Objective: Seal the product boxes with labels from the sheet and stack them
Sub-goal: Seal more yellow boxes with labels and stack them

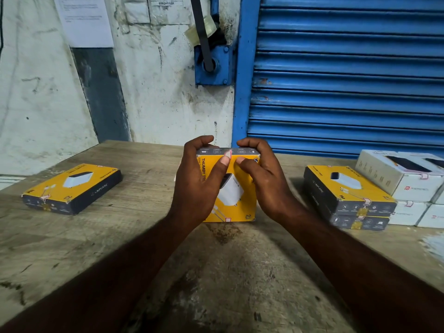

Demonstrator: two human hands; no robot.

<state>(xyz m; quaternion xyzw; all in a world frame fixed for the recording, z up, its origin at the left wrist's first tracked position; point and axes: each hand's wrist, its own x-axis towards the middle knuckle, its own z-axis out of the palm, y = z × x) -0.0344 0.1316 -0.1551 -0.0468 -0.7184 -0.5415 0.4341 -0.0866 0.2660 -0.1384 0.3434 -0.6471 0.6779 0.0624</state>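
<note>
Head view: we see the left hand (197, 181) and the right hand (268, 181) gripping a yellow box (234, 198). The left one presses its label (228, 153). A stack of boxes (348, 200) sits at three o'clock.

A shop's stockroom or packing area (hardly a home): a blue roller shutter (348, 80) fills the back right, its blue crank housing (212, 66) fixed beside it on a stained, whitewashed wall (156, 104) with a printed notice (84, 20) stuck up. On the worn wooden surface (216, 272), retail goods sit stacked: yellow charger boxes (346, 195) and white cartons (408, 188).
</note>
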